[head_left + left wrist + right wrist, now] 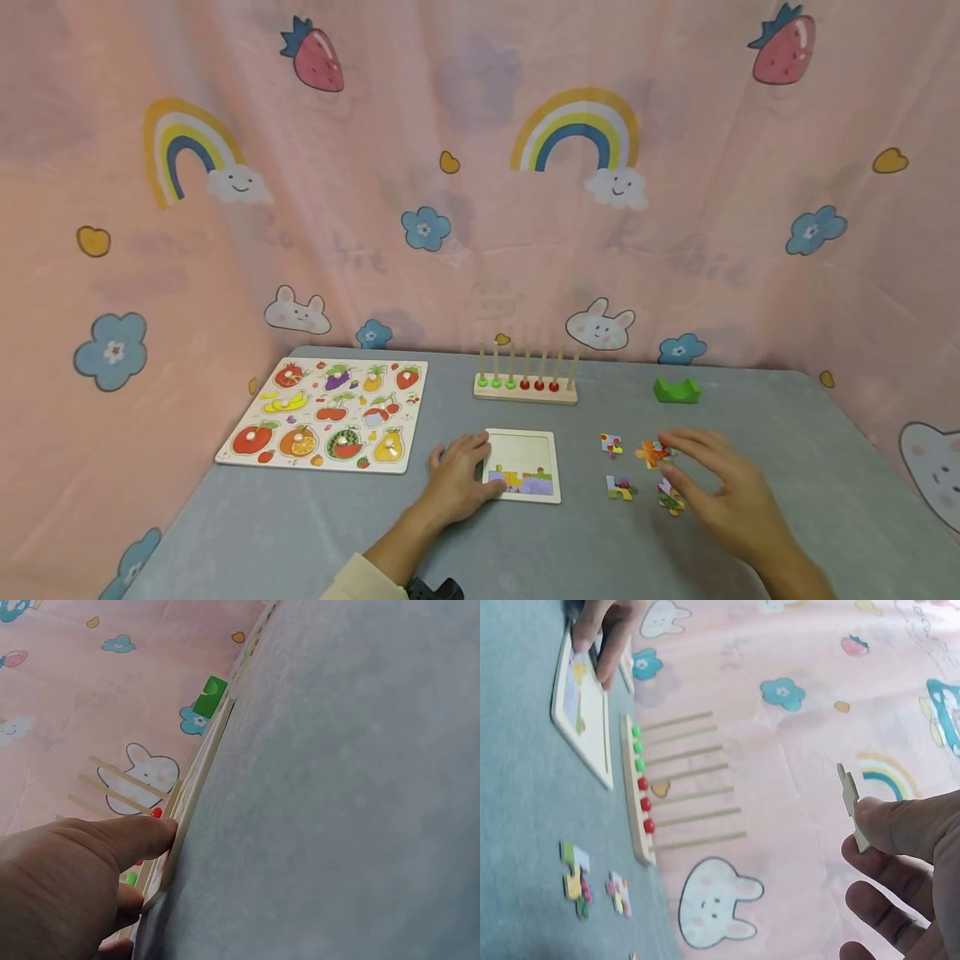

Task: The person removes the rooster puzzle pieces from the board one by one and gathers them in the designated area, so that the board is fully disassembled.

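My left hand grips the left side of a small square wooden puzzle tray, thumb on its near part and fingers at the far left edge. Purple and yellow pieces fill the tray's lower strip; above them its base is bare. To the right, my right hand pinches an orange jigsaw piece between thumb and index finger. The right wrist view shows that piece edge-on, its other fingers curved loosely. Loose jigsaw pieces lie around this hand: one far left, one near left, one below the thumb.
Behind the tray stands a wooden peg rack with upright pegs and green and red beads. A fruit puzzle board lies at the left. A green curved block sits back right. A patterned pink curtain hangs behind the grey table.
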A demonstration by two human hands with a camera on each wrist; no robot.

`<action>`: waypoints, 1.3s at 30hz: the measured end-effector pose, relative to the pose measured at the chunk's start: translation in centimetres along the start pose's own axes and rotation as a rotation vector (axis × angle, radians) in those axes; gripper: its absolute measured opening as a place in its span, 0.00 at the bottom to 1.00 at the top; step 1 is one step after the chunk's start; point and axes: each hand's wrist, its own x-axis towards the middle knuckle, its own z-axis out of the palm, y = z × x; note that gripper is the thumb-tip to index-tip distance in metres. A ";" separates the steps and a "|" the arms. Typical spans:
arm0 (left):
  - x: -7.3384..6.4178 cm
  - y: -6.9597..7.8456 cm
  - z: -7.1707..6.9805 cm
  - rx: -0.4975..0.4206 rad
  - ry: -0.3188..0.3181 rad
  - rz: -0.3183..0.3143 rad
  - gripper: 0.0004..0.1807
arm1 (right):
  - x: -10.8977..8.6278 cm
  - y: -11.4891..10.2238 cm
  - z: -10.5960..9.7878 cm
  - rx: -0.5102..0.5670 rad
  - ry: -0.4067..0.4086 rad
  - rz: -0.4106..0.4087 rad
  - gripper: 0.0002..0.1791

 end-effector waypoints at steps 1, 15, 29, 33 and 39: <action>0.0 0.0 0.0 -0.001 -0.001 -0.002 0.32 | -0.2 0.2 -0.2 0.003 0.000 0.005 0.28; 0.0 0.2 0.0 0.002 -0.006 -0.003 0.32 | -2.5 2.4 -2.2 -0.068 0.001 0.093 0.26; 0.0 0.2 0.0 0.002 -0.001 -0.007 0.32 | -5.3 6.5 -3.6 -0.150 -0.037 0.245 0.21; 0.0 0.1 0.0 -0.005 -0.002 -0.004 0.33 | -5.9 7.5 -3.5 -0.168 -0.033 0.264 0.19; 0.0 0.1 0.0 0.001 -0.005 -0.005 0.33 | -6.6 8.5 -3.1 -0.189 -0.041 0.291 0.18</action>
